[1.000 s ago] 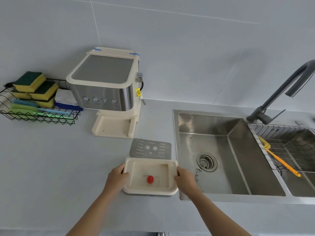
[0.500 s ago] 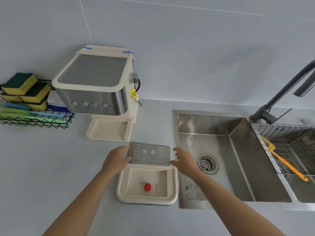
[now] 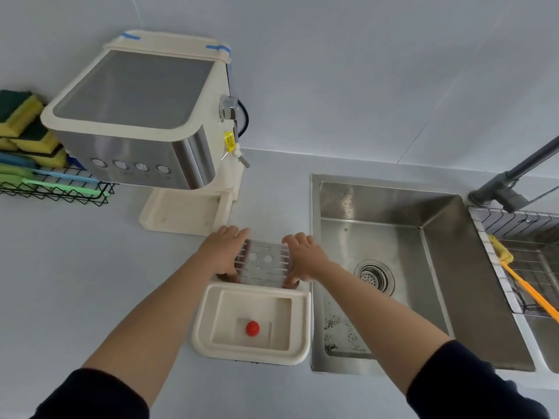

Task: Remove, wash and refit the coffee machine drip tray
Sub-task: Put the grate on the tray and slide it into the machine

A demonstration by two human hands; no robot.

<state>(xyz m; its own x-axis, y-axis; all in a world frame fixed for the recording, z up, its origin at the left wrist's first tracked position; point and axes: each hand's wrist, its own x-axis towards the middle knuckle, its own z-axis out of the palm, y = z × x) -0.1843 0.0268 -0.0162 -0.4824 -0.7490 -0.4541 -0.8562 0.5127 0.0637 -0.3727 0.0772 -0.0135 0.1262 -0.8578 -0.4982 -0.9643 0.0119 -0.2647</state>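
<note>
The cream drip tray rests on the counter near me, with a red float in its basin. Just behind it lies the perforated metal grate. My left hand grips the grate's left edge and my right hand grips its right edge; the near edge of the grate looks slightly raised. The cream and steel coffee machine stands behind, its base slot holding nothing.
A steel sink with a drain lies right of the tray, a dark tap behind it. A wire rack holds a yellow brush. A black wire basket of sponges sits far left.
Both hands let go of the drip tray, reached forward and took hold of the metal grate's two side edges. The camera has moved closer and tilted down.
</note>
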